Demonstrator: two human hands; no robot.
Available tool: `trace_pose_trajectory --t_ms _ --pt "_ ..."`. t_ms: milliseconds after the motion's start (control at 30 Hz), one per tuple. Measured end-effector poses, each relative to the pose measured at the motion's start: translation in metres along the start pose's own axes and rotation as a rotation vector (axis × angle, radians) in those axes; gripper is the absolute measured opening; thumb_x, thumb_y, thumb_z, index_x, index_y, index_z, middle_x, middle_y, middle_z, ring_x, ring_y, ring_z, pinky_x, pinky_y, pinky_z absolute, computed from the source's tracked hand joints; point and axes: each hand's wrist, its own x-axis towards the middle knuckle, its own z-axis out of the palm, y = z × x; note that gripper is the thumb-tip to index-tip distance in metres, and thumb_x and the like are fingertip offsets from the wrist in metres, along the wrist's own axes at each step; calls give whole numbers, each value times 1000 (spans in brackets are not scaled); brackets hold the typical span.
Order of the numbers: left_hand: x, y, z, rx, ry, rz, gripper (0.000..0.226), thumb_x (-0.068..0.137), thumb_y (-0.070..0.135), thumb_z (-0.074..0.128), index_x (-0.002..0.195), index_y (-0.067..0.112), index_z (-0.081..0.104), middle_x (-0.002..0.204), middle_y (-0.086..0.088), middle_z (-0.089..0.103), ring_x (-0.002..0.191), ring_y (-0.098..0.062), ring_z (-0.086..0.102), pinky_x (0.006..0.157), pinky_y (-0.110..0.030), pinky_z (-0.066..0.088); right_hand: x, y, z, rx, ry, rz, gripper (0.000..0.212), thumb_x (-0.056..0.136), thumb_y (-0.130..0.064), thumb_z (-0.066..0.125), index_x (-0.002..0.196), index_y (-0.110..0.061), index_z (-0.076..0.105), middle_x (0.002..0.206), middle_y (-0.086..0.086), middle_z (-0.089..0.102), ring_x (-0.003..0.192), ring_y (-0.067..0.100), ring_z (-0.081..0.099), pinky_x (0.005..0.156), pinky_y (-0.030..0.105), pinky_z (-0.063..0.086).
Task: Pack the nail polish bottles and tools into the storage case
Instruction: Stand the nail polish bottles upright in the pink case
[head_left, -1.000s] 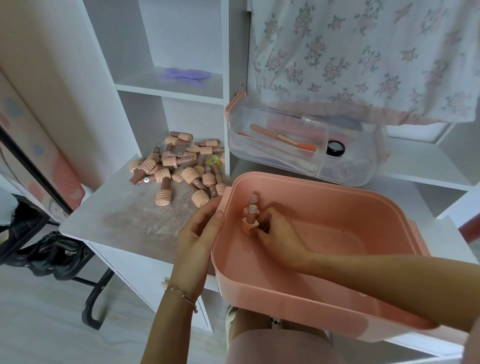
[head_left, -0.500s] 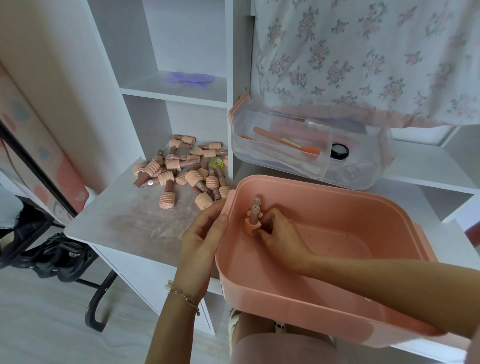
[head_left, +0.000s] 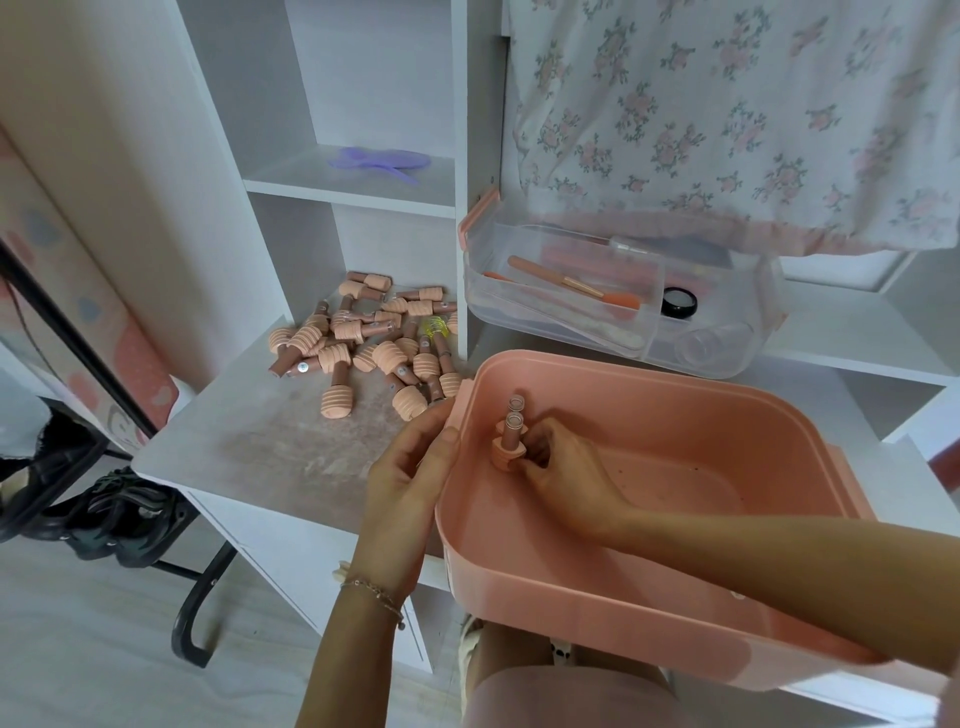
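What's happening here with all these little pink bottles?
A person is packing nail polish. Their right hand grips two small pink-capped bottles standing cap-down in a corner of the pink plastic storage case, while the left hand rests on its rim. A pile of similar bottles lies on the white desk.

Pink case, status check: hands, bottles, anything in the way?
Left hand steadies case rim. Right hand holds upright bottles inside. Bottle pile waiting. Nothing blocking.
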Motion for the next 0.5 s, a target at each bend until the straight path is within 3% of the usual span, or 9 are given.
trace_pose_trajectory --t_ms 200,367,433,500 --pt "0 1 -2 20 -13 6 32 88 22 56 84 51 69 93 23 71 88 3 65 76 -14 53 -5 4 -9 -1 -59 78 25 76 -19 71 92 -20 51 84 -4 59 78 11 56 73 21 43" --pt "-1 -1 -2 16 -32 -1 22 82 32 58 86 51 69 95 21 71 90 2 65 72 -13 53 -9 5 -20 -103 -96 124 24 77 -21 71 96 -13 58 88 0 62 78 11 56 73 20 41" --pt "-3 0 -4 24 -64 -14 22 74 42 57 91 47 70 98 22 70 92 3 65 75 -14 53 -11 0 -27 -146 -74 72 13 79 -22 69 87 -17 59 83 -2 62 73 9 55 68 18 40" --pt "-3 -1 -11 44 -112 -20 34 71 47 56 101 38 68 104 21 69 97 3 63 75 -13 52 -13 -13 -37 -185 -8 -96 7 83 -25 64 82 -23 58 79 -10 60 71 3 53 68 19 40"
